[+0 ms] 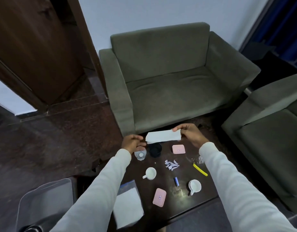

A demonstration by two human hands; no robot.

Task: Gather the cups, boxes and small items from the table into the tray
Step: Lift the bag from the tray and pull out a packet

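Observation:
My right hand (188, 133) pinches the right end of a white folded cloth or box (162, 136), held above the far edge of the dark table (199, 198). My left hand (132, 142) hovers at its left end with fingers loosely curled, apart from it. On the table lie two white cups (150, 173) (194, 185), two pink boxes (178, 149) (159, 197), a black cup (155, 149), a clear bottle (140, 154), a yellow clip (200, 169), a small blue item (176, 181) and several pale scraps (171, 164).
A clear plastic tray or bin (44, 198) stands low at the left, beside the table. A white flat pad (127, 206) lies at the table's near left. A green sofa (169, 77) stands beyond the table and another (269, 131) at the right.

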